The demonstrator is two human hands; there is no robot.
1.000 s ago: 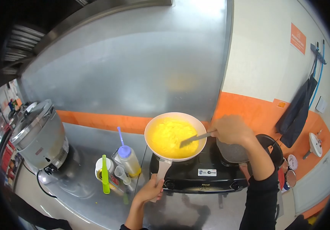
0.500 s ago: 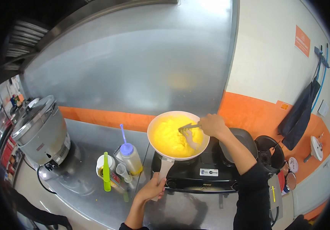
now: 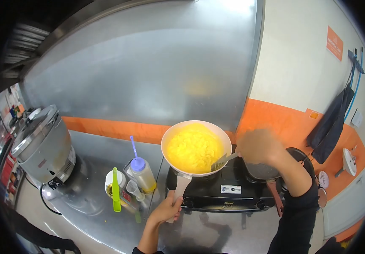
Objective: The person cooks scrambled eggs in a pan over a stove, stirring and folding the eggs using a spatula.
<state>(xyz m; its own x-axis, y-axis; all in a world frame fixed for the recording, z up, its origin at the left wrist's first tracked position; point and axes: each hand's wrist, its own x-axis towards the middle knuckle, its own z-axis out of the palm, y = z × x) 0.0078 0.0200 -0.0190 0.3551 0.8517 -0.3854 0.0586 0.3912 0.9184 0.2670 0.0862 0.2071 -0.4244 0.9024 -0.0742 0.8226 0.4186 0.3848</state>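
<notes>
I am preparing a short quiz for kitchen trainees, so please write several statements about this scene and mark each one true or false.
1. The left hand grips the handle of the frying pan. True.
2. The right hand is empty. False: it holds a spatula.
3. The food in the frying pan is yellow. True.
4. The bottle has a red cap. False: its cap is blue-violet.
5. The large cooker stands right of the stove in this view. False: it stands left.

Left grip [image 3: 165, 211] holds the pan handle [image 3: 181, 186]; blurred right grip [image 3: 258, 146] apparently holds a spatula [image 3: 219, 163].
</notes>
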